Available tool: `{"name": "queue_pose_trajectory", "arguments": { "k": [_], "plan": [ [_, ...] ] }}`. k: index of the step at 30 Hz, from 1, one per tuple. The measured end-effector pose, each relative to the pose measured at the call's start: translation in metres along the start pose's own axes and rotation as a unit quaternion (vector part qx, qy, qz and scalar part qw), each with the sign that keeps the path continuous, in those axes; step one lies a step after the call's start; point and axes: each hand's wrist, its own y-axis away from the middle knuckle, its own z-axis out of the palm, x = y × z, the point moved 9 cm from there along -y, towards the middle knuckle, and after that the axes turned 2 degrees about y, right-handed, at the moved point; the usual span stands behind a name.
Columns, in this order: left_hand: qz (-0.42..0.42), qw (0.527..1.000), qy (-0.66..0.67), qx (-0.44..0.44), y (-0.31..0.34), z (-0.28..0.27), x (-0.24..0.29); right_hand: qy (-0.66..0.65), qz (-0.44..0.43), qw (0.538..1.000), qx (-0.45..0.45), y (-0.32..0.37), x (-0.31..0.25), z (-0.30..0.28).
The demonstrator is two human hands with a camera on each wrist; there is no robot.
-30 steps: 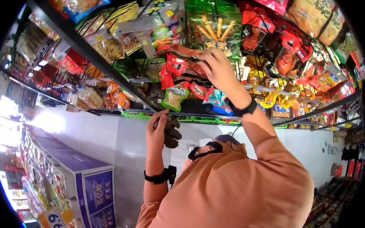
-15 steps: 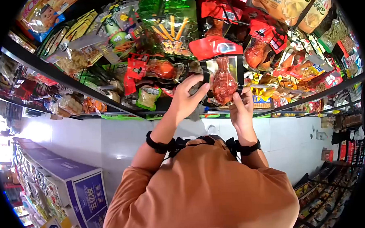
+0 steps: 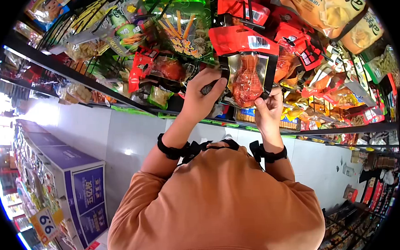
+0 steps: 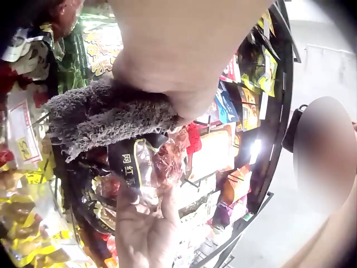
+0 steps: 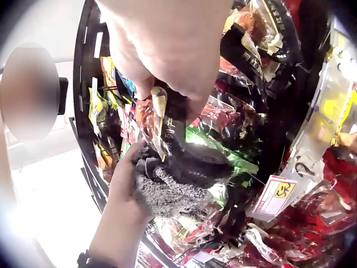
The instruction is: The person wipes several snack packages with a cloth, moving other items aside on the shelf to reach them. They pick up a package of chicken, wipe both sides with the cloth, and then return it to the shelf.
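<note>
The drumstick packet is held up between the hands, to the right of the green snack bag. Below this bag, the left hand has its fingers curled around a grey cloth, with the thumb at the packet's left edge; whether it also grips the packet, I cannot tell. Lower and more to the right of the bag, the right hand pinches the packet's bottom corner narrowly. For good work, I think this pinch should be firm and the cloth pressed gently, because slippery film may fold or turn.
</note>
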Motion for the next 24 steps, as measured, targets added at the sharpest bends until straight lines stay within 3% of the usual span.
{"name": "queue_pose_trajectory", "arguments": {
  "k": [11,17,20,22,24],
  "plan": [
    [-0.036,0.999,-0.021,0.020,-0.013,-0.001,-0.009,-0.020,0.028,0.999,0.019,-0.016,0.016,-0.008],
    [0.028,0.998,-0.043,0.018,-0.015,-0.001,0.015,-0.055,0.026,0.998,-0.007,-0.014,0.014,0.003],
    [-0.011,0.999,-0.051,0.002,-0.019,-0.004,0.006,-0.056,0.034,0.998,-0.001,-0.015,0.011,0.015],
    [-0.040,0.998,-0.057,-0.010,-0.021,-0.005,-0.007,0.128,-0.011,0.991,0.028,-0.020,0.012,0.012],
    [-0.035,0.997,-0.075,0.013,-0.023,-0.009,-0.017,0.170,0.002,0.984,0.045,-0.027,0.019,0.013]
  ]
}}
